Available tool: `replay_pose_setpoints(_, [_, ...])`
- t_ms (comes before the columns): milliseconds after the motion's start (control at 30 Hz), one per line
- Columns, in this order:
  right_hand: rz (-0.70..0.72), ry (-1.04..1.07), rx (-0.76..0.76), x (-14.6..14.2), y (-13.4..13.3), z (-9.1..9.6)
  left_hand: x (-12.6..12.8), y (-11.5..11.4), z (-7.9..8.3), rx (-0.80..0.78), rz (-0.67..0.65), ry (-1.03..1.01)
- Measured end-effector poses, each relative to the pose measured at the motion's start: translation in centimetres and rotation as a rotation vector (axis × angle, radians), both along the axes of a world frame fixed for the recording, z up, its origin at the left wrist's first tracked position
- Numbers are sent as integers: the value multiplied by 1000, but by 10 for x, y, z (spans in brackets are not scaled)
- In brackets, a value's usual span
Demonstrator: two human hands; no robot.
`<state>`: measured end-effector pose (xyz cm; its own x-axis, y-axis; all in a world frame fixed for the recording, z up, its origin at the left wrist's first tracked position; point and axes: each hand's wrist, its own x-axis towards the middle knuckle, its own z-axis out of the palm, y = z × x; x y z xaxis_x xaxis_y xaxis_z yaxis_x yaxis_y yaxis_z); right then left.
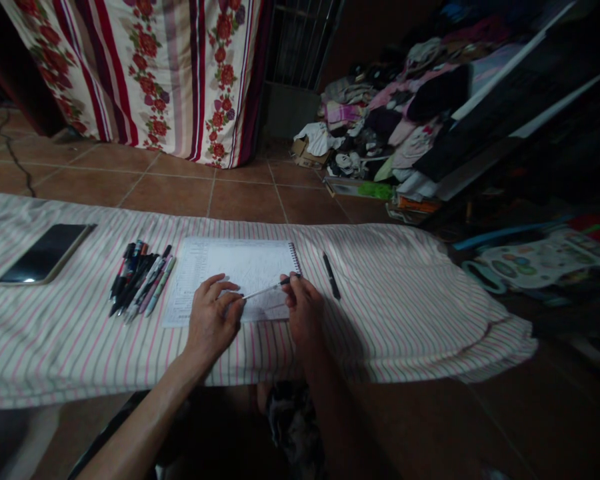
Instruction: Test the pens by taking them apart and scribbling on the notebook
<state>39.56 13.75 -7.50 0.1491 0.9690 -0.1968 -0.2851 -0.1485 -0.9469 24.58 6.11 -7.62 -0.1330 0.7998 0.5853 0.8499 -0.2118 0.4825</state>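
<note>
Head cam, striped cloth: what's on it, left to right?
phone → bunch of pens → left hand → thin pen held by both hands → right hand → loose black pen. Skipped: notebook under the hands, overlaps.

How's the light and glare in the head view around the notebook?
Head view: dim, right side nearly black; white spiral-bound notebook visible but its writing illegible; small glare spot on the glossy black smartphone; pink-striped cloth bows from wide-angle distortion.

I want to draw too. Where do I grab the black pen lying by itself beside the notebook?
Pinch the black pen at mid-barrel from above, fingers on its two long sides: it lies flat on the striped cloth, clear of the notebook.
</note>
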Motion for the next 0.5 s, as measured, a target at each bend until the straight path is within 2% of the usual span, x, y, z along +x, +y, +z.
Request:
replay_pose_setpoints(300, [-24,-109,86,9,0,1,-1,2,-1,0,69,60])
replay_pose_setpoints(500, [-8,-337,171,12,8,-5,7,4,2,6,125,83])
